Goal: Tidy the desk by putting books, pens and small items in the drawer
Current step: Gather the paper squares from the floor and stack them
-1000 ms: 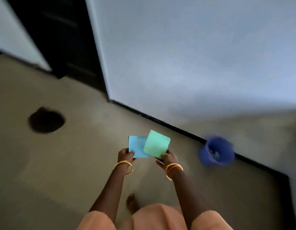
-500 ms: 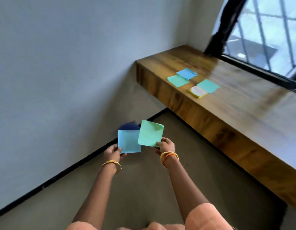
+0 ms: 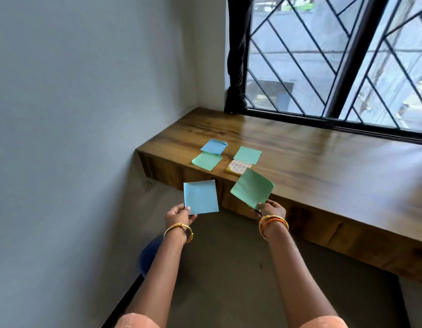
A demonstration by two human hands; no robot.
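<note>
My left hand (image 3: pixel 180 215) pinches the lower corner of a light blue paper square (image 3: pixel 201 197), held upright in front of the desk's front face. My right hand (image 3: pixel 271 211) pinches a green paper square (image 3: pixel 252 188) by its lower corner, tilted over the desk's front edge. On the wooden desk (image 3: pixel 311 166) lie a blue square (image 3: pixel 214 146), a green square (image 3: pixel 206 161), another green square (image 3: pixel 248 155) and a small patterned pad with yellow edges (image 3: pixel 238 167). No drawer is in view.
A barred window (image 3: pixel 335 58) with a dark curtain (image 3: pixel 236 55) runs along the desk's far side. A grey wall (image 3: pixel 87 114) stands at the left with a socket (image 3: pixel 149 184) under the desk. A blurred blue tub (image 3: pixel 148 256) sits on the floor behind my left arm.
The view has swung from the floor and wall up to the desk and window. My hands have moved apart, so the two paper squares no longer overlap, and they are closer to the desk.
</note>
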